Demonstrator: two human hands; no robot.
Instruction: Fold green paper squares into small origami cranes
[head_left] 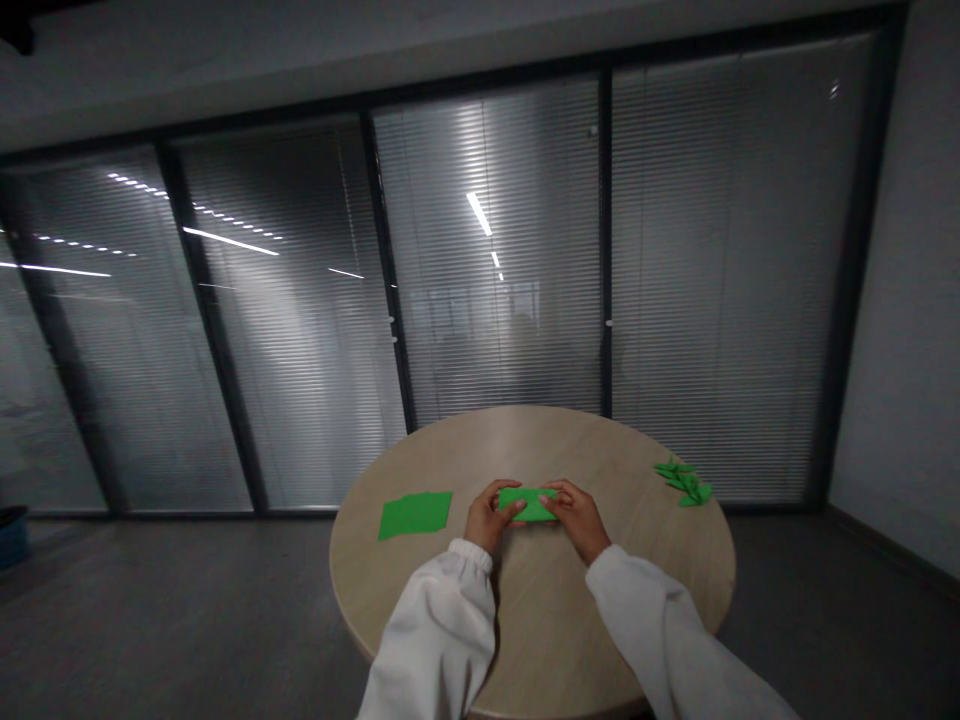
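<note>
Between my two hands is a green sheet of paper [528, 509], shaped like a wide rectangle and apparently folded. My left hand [491, 515] pinches its left end, thumb on the near face and fingers behind. At the other end my right hand [576, 514] grips it the same way, its thumb pressed on the paper. Flat on the table to the left lie green paper sheets [415, 515], loosely stacked with uneven edges. Over at the right edge sits a small heap of folded green paper pieces [685, 482], pointed in shape.
The round wooden table [540, 440] stands before a glass partition [495, 250] with blinds and dark frames. A plain wall [907, 330] rises on the right. On the floor at far left is a blue container [13, 540], partly cut off.
</note>
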